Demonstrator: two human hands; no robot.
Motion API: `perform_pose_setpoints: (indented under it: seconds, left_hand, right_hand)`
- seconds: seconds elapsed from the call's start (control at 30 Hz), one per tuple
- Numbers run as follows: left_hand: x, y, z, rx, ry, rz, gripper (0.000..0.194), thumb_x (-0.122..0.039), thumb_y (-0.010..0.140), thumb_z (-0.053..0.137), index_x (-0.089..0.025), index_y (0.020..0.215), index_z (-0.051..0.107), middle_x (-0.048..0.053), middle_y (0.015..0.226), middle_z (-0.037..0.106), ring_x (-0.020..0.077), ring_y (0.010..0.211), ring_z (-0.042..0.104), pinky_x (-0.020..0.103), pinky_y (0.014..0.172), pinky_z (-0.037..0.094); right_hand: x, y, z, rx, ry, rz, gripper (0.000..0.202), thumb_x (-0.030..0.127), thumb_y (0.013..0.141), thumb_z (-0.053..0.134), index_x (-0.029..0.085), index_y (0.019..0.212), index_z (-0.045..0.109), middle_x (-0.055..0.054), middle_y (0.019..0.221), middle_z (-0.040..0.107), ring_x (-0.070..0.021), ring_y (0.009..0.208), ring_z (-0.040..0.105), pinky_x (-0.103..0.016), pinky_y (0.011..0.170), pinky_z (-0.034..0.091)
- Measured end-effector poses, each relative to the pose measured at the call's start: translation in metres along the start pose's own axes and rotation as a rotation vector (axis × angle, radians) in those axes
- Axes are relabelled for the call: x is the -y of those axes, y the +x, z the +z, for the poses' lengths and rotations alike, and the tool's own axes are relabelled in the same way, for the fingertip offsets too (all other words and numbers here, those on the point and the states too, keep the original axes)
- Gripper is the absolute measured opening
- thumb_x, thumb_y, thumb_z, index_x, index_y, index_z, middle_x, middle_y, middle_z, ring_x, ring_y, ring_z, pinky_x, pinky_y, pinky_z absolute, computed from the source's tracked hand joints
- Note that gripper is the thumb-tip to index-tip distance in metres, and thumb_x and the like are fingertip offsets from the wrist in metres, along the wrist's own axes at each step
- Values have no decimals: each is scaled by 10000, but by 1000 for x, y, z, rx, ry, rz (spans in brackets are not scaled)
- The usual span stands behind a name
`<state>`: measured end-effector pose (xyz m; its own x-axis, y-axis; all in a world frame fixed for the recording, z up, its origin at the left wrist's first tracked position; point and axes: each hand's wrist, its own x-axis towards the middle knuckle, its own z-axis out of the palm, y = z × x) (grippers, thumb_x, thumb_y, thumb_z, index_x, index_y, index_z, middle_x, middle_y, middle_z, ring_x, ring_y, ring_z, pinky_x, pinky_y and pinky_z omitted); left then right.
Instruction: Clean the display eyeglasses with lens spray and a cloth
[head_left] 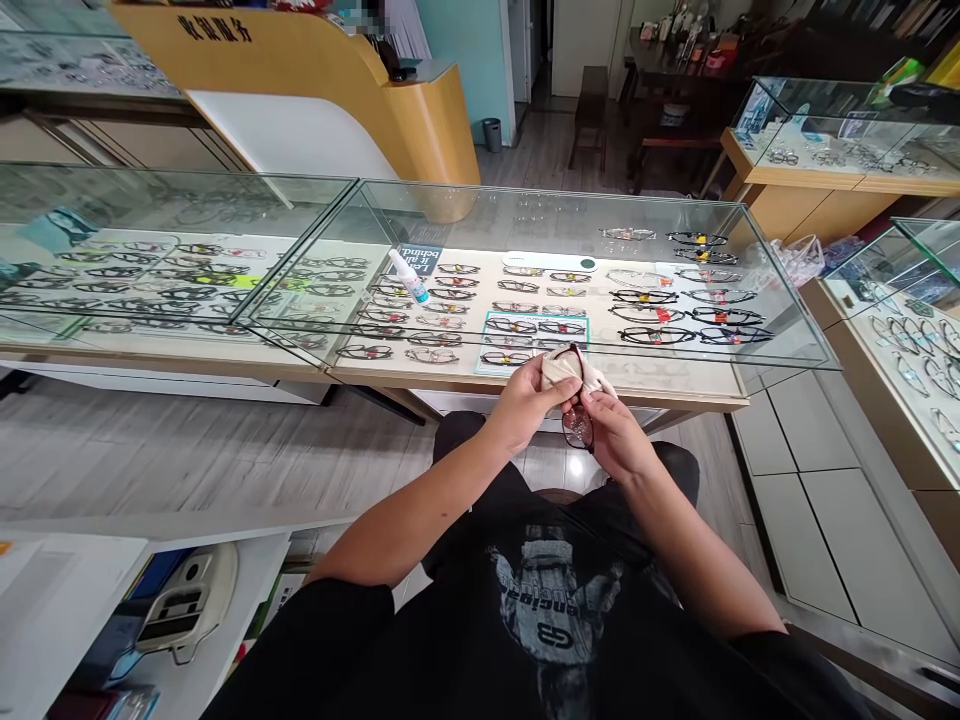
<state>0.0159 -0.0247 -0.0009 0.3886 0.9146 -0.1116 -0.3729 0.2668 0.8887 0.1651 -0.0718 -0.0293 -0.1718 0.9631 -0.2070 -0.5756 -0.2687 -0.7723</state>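
Note:
Between my hands, just in front of the glass display case [525, 375], is a pair of dark-rimmed eyeglasses [577, 428] with one lens hanging below my fingers. A cream cloth [561, 368] is bunched around the upper part of the glasses. My left hand [525, 402] is closed, its thumb and fingers pinching the cloth. On the other side, my right hand [616, 430] grips the eyeglasses, with a bit of the cloth by its fingertips. The cloth hides the other lens. A white spray bottle [409, 276] lies on the glass top, left of my hands.
Inside the case are rows of eyeglass frames [656, 335]. More glass cases stand at the left and at the right [922, 340]. Behind is a yellow counter [427, 110]. A white shelf [217, 610] with boxes is at my lower left.

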Motion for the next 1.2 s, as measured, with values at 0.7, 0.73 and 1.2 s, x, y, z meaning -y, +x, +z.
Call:
perform_pose_setpoints:
  seconds: [0.7,0.73,1.2]
  left_hand:
    - [0,7,1,31,119,12,471,-445,751,967,-171,993,669,-37,792,629,77,664,531,233,664,467]
    - [1,7,2,12,140,17,483,-469,747,968,-172,967,657,-44,759,604,78,651,511,231,644,450]
    - [8,18,4,-60,91,21,560,-709,811,848,-188,891,661,-19,721,611,96,607,531,241,566,456]
  right_hand:
    - [4,3,-3,-16,38,19,362,510,800,945,180,871,814,-34,793,719,-131,660,570,-264,617,506]
    - [3,3,-2,-10,33,6,357,509,812,934,179,879,813,-36,795,720,-138,669,579,-274,629,512]
    - [4,0,-1,-46,-24,-9,371,544,790,942,200,869,828,-61,854,768,-164,728,612,-290,654,524]
